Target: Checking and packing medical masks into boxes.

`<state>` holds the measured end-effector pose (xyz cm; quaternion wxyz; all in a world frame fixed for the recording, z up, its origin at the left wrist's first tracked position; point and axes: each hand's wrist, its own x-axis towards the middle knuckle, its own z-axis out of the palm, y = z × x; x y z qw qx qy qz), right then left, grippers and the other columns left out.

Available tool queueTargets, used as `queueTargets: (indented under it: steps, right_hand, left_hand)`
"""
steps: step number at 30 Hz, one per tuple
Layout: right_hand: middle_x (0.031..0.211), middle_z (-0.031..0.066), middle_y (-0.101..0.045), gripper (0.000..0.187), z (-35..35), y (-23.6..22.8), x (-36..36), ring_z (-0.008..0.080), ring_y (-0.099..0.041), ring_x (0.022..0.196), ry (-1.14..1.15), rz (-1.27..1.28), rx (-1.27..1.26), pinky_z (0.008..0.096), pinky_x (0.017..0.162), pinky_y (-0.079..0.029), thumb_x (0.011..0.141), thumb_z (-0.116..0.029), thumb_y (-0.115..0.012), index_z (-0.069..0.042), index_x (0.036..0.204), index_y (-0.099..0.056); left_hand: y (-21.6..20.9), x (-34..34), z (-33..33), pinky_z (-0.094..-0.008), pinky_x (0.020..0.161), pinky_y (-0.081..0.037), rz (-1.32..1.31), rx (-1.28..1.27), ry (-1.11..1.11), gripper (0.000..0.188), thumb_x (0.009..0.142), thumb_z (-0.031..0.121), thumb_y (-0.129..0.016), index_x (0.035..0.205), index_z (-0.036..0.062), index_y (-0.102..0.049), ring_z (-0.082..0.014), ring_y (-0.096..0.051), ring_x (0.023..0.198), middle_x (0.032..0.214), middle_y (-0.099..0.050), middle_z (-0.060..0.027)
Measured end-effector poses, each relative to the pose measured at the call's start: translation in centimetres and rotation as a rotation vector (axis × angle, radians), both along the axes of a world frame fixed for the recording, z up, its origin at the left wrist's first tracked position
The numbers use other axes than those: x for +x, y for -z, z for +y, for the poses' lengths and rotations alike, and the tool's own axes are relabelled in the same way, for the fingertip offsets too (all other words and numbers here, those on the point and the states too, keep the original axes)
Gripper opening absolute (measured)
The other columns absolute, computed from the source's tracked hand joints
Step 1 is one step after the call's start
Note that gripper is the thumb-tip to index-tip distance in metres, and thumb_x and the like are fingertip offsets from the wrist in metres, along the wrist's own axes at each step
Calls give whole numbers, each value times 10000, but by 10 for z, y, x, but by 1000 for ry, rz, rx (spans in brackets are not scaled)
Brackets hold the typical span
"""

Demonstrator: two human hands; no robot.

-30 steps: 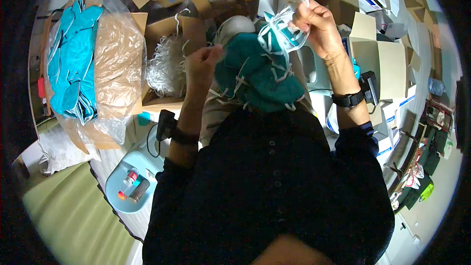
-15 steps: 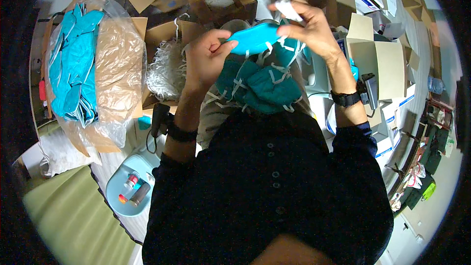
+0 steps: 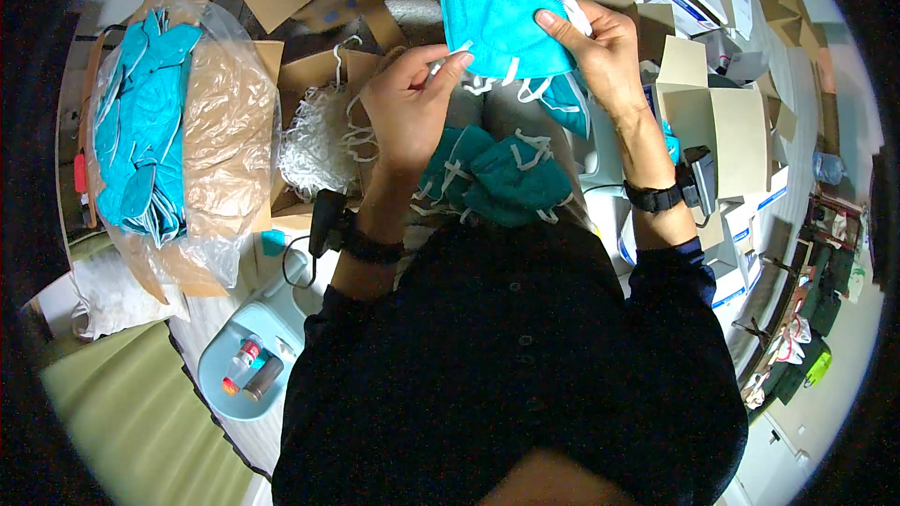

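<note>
A turquoise folded face mask (image 3: 500, 26) is held up in front of me, its broad side facing me. My right hand (image 3: 606, 54) grips its right edge, thumb on the face, with a white strap bunched by the fingers. At the mask's lower left corner, my left hand (image 3: 410, 98) is closed in a pinch on a white ear strap. Another turquoise mask (image 3: 565, 105) hangs just below the right side. More masks (image 3: 511, 176) with white straps lie heaped on my lap.
On the left, a plastic-lined carton (image 3: 230, 122) holds stacked turquoise masks (image 3: 145, 145). Beside it, a box holds tangled white straps (image 3: 319, 145). A light blue bin (image 3: 214, 370) contains a bottle. Open cartons (image 3: 741, 131) crowd the right.
The mask has been raised and turned so that its broad side shows. The right hand's fingers have come round its edge, and my left hand has shifted slightly right to the lower corner.
</note>
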<state>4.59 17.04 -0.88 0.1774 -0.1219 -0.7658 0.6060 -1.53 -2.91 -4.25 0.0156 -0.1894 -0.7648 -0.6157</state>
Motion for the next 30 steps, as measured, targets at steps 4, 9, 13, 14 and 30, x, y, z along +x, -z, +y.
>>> queueTargets:
  steps: [4,9,13,14,30]
  right_hand:
    - [736,16,-673,174,-4,-1,-3,48,-577,616,13,18,-92,207,557,-464,832,-163,-696,4,881,-692]
    - [759,44,-683,170,-9,0,-10,70,-600,614,68,49,-267,218,558,-487,836,-146,-688,18,880,-688]
    - [750,34,-679,149,-8,3,-13,60,-582,603,71,-3,-279,212,538,-464,838,-139,-684,9,847,-688]
    - [750,34,-679,149,-8,4,-13,60,-582,603,70,-2,-277,212,538,-464,838,-139,-684,9,847,-688]
    - [725,-10,-644,179,26,55,-19,43,-508,599,225,-45,-78,197,547,-399,896,-174,-607,-26,867,-704]
  left_hand:
    - [3,1,1,-213,443,-236,19,-1,-13,105,779,108,-741,790,19,-686,-6,-311,514,539,-408,87]
    - [0,13,12,-178,545,-354,-368,239,348,150,815,87,-707,953,32,-692,-4,-458,630,713,-572,63]
    - [-7,16,11,-187,631,-419,-435,340,358,140,837,83,-673,962,22,-678,-35,-537,708,803,-631,24]
    - [-11,17,8,-188,617,-400,-452,308,333,137,833,103,-676,945,24,-679,-37,-520,663,752,-619,37]
    - [-26,-2,-38,-226,479,-185,-854,196,489,383,903,368,-536,692,52,-576,-25,-284,496,532,-351,76]
